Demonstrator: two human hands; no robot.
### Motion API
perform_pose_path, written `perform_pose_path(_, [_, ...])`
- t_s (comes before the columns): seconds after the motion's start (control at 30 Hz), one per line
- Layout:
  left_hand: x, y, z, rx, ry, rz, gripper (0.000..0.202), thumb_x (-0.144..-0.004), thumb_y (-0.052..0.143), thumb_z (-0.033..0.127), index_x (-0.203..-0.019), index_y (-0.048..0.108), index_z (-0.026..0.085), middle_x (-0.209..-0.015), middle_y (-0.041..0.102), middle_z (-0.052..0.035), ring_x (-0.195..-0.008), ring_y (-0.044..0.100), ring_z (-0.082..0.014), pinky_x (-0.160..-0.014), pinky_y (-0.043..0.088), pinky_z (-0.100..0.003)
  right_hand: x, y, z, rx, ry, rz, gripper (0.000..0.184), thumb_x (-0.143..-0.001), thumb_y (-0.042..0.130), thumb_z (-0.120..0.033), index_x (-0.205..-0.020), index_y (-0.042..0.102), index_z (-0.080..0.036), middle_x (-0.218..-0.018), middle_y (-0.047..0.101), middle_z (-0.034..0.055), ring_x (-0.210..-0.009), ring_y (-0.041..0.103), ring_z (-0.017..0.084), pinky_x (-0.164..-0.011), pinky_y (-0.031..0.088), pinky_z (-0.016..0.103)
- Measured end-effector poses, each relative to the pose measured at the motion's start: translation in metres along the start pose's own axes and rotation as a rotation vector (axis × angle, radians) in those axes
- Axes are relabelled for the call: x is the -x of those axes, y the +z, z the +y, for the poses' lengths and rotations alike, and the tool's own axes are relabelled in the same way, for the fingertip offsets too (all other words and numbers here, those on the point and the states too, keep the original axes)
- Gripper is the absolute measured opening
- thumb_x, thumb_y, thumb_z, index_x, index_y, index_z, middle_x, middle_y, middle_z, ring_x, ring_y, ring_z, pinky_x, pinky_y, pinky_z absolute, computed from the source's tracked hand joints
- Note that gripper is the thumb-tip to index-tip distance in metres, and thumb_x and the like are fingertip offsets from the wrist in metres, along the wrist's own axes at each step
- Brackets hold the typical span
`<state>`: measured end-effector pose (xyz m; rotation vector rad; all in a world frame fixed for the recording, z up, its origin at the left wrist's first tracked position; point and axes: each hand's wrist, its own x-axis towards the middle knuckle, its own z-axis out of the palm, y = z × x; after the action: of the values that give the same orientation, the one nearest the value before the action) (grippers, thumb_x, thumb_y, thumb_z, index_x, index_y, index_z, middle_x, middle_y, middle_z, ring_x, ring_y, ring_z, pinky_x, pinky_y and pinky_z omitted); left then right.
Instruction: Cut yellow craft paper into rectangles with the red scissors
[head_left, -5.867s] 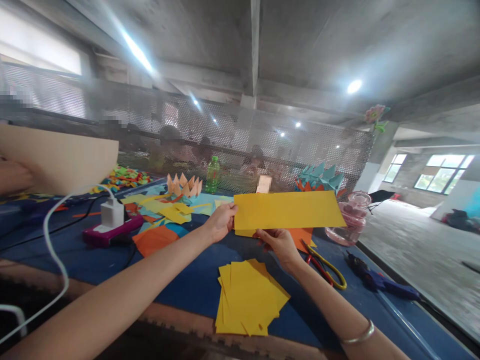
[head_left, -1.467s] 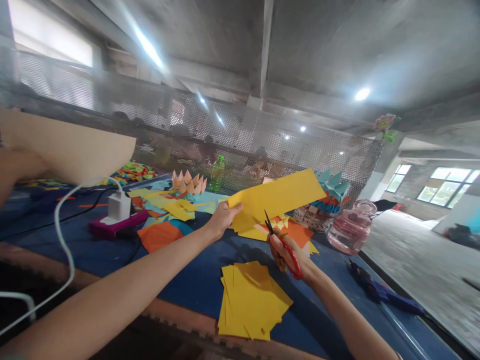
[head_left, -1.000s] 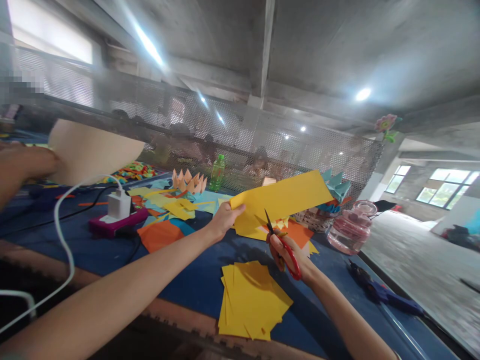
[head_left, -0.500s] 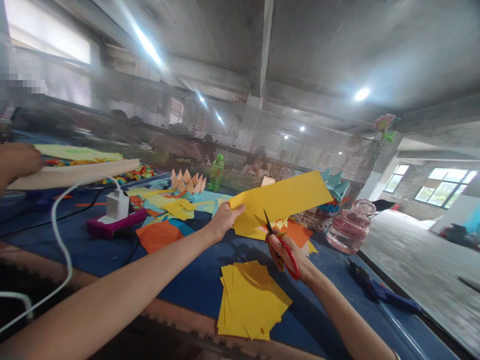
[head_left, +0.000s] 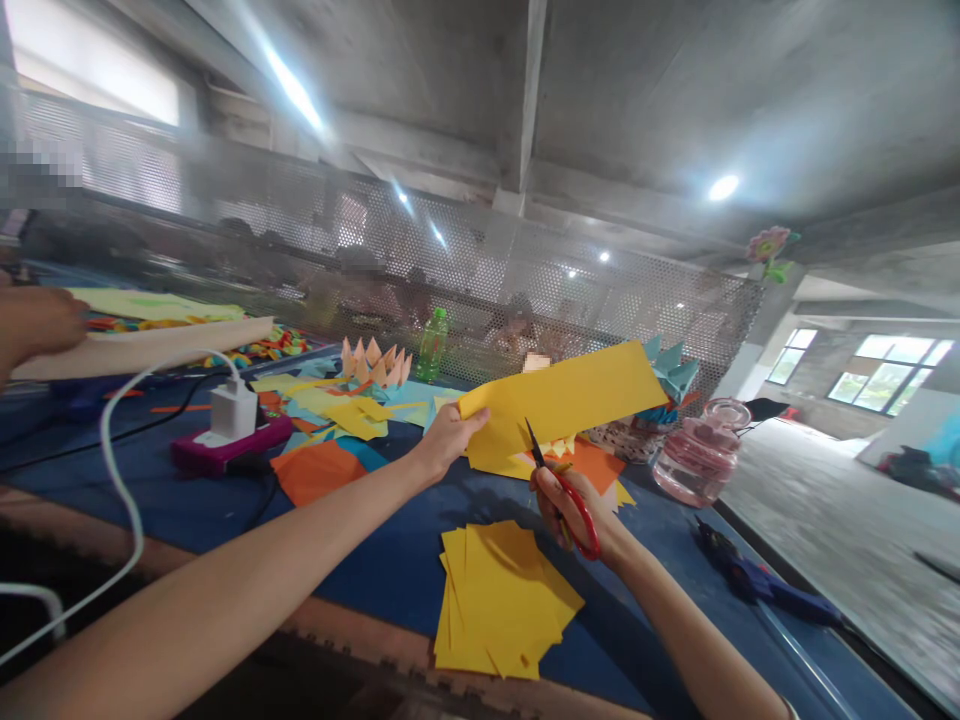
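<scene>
My left hand [head_left: 448, 440] pinches the left end of a long yellow paper sheet [head_left: 577, 395] and holds it up over the blue table [head_left: 360, 560]. My right hand [head_left: 570, 500] grips red-handled scissors [head_left: 566, 490]; their dark blades point up and touch the sheet's lower edge. Below my hands lies a pile of several cut yellow rectangles [head_left: 499, 595].
Scraps of orange, yellow and blue paper [head_left: 330, 425] cover the table's far side, with a folded paper crown [head_left: 373, 365], a green bottle [head_left: 431, 345], a pink glass jar [head_left: 694, 450] and a blue glue gun [head_left: 757, 580]. A white charger [head_left: 229, 410] with cable sits left. Another person's hand [head_left: 37, 325] holds card at far left.
Since the earliest frame my right hand has picked up the scissors and brought the blades to the sheet's lower edge. Over the last second my hands barely moved. The person at left lowered their card flat.
</scene>
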<state>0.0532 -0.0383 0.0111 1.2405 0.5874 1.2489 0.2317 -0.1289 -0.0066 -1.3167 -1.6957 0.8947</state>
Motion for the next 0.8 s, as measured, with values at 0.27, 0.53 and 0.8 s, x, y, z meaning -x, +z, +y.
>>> perform_pose_path(0.27, [0.002,0.0,0.001,-0.022,-0.004,0.002,0.039,-0.058,0.075,0.04,-0.087,0.068,0.014,-0.091,0.071,-0.0085,-0.079,0.066,-0.0229,-0.07,0.049,-0.031,-0.002,0.002,0.01,-0.069,0.003,0.045,0.043,-0.081,0.043,-0.062,-0.075,0.048,-0.019,-0.043,0.041,-0.0069,-0.03,0.038,0.008,-0.027,0.028,0.018])
perform_pose_path(0.53, [0.0,-0.001,-0.001,-0.02,-0.01,0.003,0.04,-0.058,0.075,0.039,-0.088,0.068,0.014,-0.09,0.071,-0.0078,-0.077,0.066,-0.0226,-0.069,0.05,-0.032,-0.003,0.005,0.008,-0.05,0.008,0.112,0.044,-0.079,0.047,-0.061,-0.07,0.049,-0.019,-0.037,0.039,-0.007,-0.027,0.036,0.008,-0.027,0.024,0.019])
perform_pose_path(0.8, [0.0,0.0,0.0,-0.012,-0.004,0.021,0.039,-0.058,0.075,0.038,-0.087,0.068,0.014,-0.088,0.071,-0.0074,-0.076,0.066,-0.0219,-0.068,0.05,-0.03,-0.004,0.007,0.007,-0.025,0.015,0.161,0.04,-0.077,0.051,-0.058,-0.069,0.049,-0.019,-0.032,0.035,-0.0089,-0.025,0.032,0.007,-0.026,0.02,0.018])
